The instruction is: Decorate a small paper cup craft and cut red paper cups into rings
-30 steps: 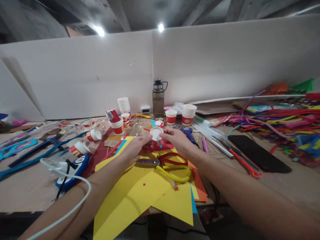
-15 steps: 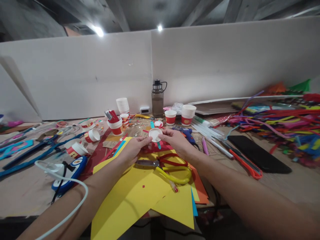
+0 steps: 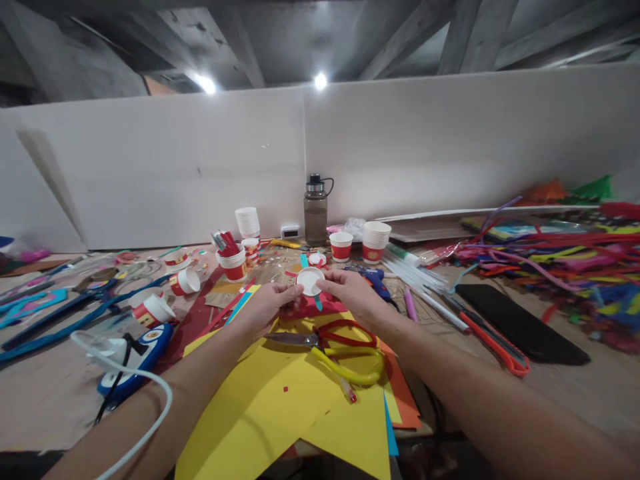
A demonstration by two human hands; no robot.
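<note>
A small white round piece [image 3: 310, 281], like a cup bottom, is held between both hands, with red and teal strips sticking out around it. My left hand [image 3: 274, 303] pinches its left edge with thumb and fingers. On the right edge, my right hand [image 3: 346, 288] grips it the same way. Just behind it lies a second small white disc [image 3: 317, 259] with a red rim. Below the hands, scissors [image 3: 345, 341] with red and yellow handles rest on yellow paper [image 3: 260, 407].
Behind stand a bottle [image 3: 315, 217], a red-and-white cup [image 3: 341, 247] and stacked cups [image 3: 376, 241]. A phone [image 3: 520, 323] and an orange cutter [image 3: 500, 343] lie right. At left are tipped cups [image 3: 185, 281], a blue power strip [image 3: 137, 367] and a white cable.
The whole view has tilted up slightly, so things sit lower. Both hands still hold the round piece, with the left thumb now further onto its face.
</note>
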